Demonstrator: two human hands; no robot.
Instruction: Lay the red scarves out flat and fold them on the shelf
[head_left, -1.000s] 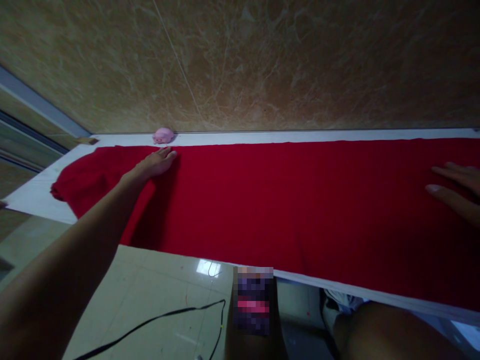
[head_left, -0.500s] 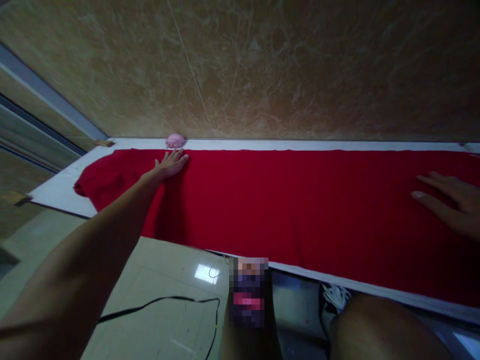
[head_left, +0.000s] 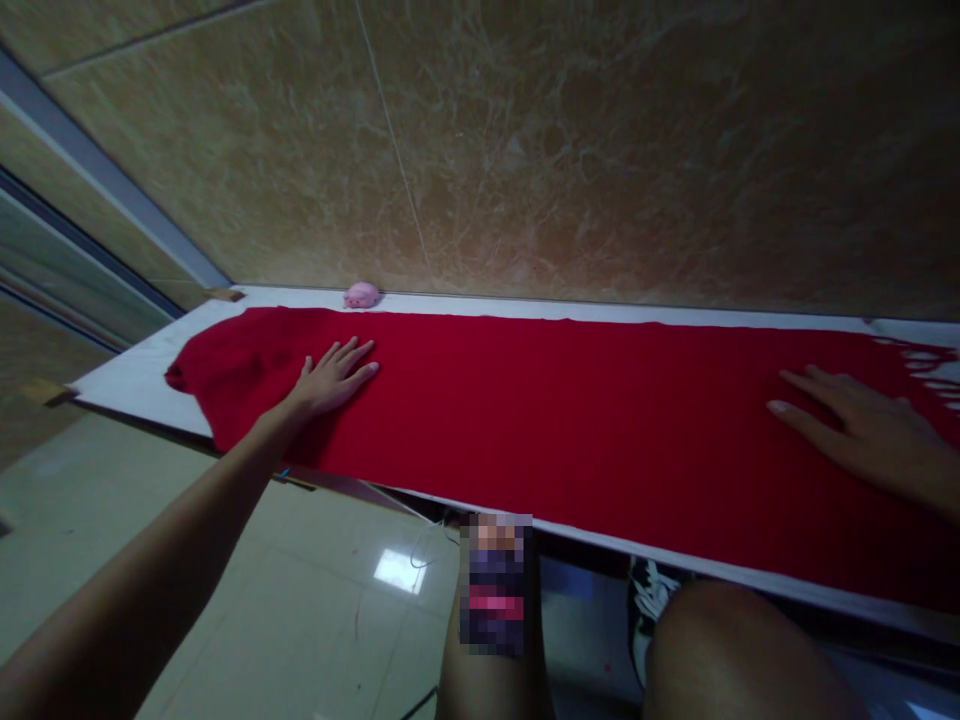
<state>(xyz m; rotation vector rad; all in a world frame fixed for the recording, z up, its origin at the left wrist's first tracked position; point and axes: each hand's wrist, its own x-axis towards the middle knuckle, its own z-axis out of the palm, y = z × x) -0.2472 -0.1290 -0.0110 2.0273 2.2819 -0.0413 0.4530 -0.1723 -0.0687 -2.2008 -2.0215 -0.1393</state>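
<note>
A long red cloth [head_left: 562, 420] lies spread along a white table [head_left: 127, 380] set against a wall. My left hand [head_left: 334, 375] rests flat on the cloth near its left end, fingers spread and holding nothing. At the right, my right hand [head_left: 855, 430] also lies flat on the cloth with its fingers stretched out. Beyond my left hand the cloth's left end is bunched up. The right end of the cloth shows a frayed fringe [head_left: 926, 365].
A small pink pig-shaped object [head_left: 361, 295] sits at the table's back edge by the brown marbled wall [head_left: 562, 150]. Below the table are pale floor tiles [head_left: 315, 600], my knees [head_left: 735, 650] and a shoe [head_left: 649, 590].
My left hand has slid back from the cloth's far edge toward me. My right hand has come further into view on the cloth. The view has shifted right, showing the fringe.
</note>
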